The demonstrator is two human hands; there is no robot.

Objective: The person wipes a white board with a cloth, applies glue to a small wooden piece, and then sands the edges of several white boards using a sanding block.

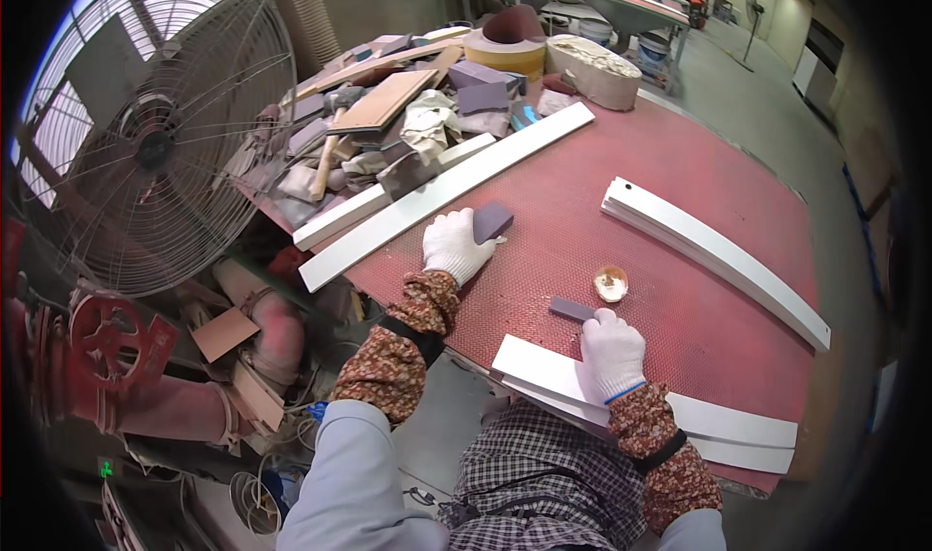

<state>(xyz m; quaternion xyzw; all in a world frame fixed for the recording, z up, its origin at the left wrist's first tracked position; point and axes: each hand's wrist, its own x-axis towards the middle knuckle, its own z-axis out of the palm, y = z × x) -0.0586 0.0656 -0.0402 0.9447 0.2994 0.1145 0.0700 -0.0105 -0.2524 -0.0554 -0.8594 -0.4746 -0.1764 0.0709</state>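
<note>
My left hand point(456, 245), in a white knit glove, is closed at the edge of a purple sanding block point(493, 222) on the red textured table. My right hand point(613, 349), gloved too, is closed over the curved white strips point(544, 362) at the near edge. A narrow purple sanding block point(571, 308) sticks out to the left from its fingers; the gripped end is hidden. Just beyond it stands a small round cup point(611, 284) with white paste inside.
Long white strips point(456, 192) lie slanted at left, curved white strips point(723, 250) at right. A pile of blocks, boards and rags point(388, 114) covers the far left table, beside abrasive rolls point(510, 51). A large fan point(155, 148) and red pipework point(165, 396) flank the left.
</note>
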